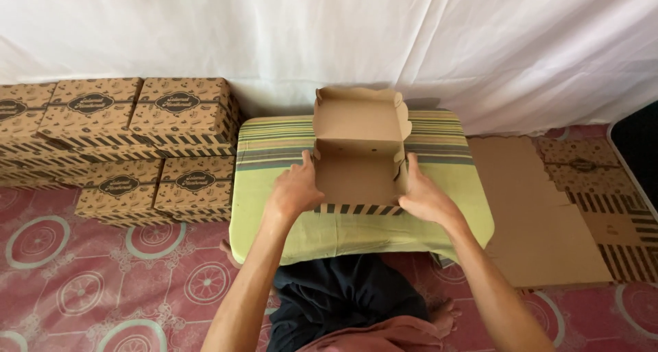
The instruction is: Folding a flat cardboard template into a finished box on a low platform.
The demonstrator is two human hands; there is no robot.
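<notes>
Mid-frame, both hands, left hand [296, 189] and right hand [423, 198], have fingers clamped on the open cardboard box [359, 161], steadying its walls on the striped cushion [274, 153].

home floor workspace | patterned floor mat [82, 270] | white curtain [343, 37] | stacked cardboard boxes [137, 146]

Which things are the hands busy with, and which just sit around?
In use: open brown cardboard box, left hand, right hand, striped green cushion.
Lying about: stacked closed printed boxes, flat unfolded cardboard sheets, white cloth backdrop.
</notes>
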